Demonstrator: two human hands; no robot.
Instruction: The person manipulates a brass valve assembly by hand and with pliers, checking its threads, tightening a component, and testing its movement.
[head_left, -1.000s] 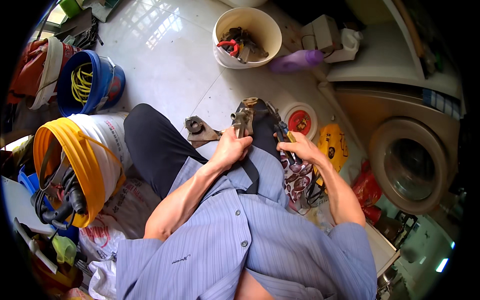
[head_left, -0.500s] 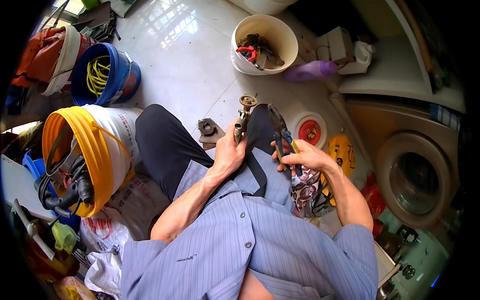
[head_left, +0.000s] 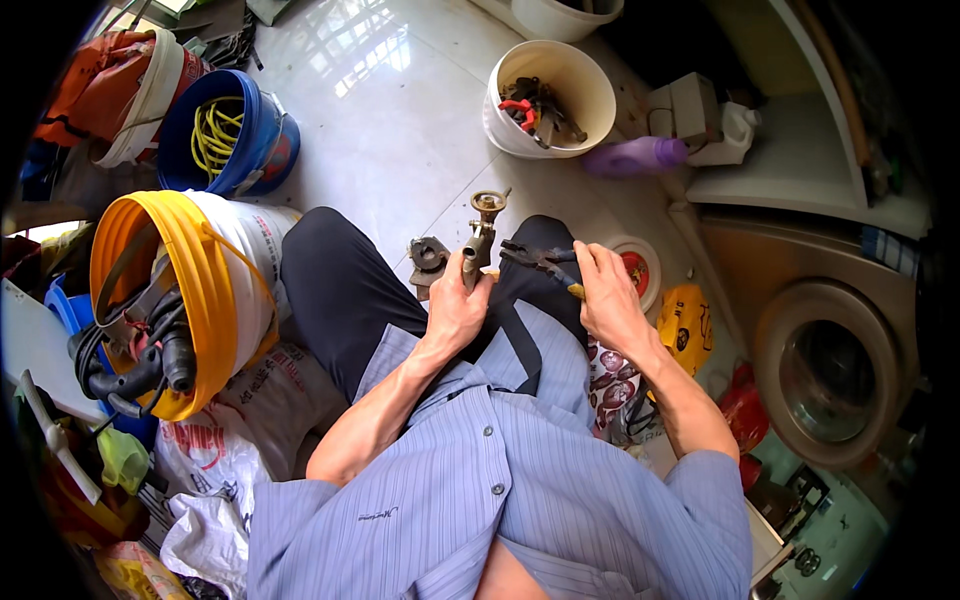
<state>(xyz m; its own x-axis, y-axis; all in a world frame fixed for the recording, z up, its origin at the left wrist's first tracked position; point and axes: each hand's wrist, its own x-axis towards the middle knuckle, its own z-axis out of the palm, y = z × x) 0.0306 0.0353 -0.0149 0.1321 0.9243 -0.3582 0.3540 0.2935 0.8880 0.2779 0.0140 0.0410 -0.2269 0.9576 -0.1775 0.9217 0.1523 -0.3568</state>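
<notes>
My left hand (head_left: 457,310) is closed around a metal valve-like fitting (head_left: 479,240) with a round brass-coloured top, held upright between my knees. My right hand (head_left: 610,300) grips dark pliers (head_left: 540,258) with yellow-marked handles; their jaws point left, a short way right of the fitting. A metal plate with a ring-shaped part (head_left: 429,258) lies behind my left hand, near my left knee.
Buckets surround me: yellow with a cabled power tool (head_left: 205,392), blue with yellow hose (head_left: 175,150), and white with tools (head_left: 595,105). A purple bottle (head_left: 635,157) lies at the back right, beside a cabinet. A washing machine (head_left: 730,250) stands right, and plastic bags (head_left: 205,450) lie left.
My right hand has moved up and turned, swinging the pliers from upright to pointing left toward the fitting. My left hand still holds the fitting. The surroundings shift slightly as my head moves.
</notes>
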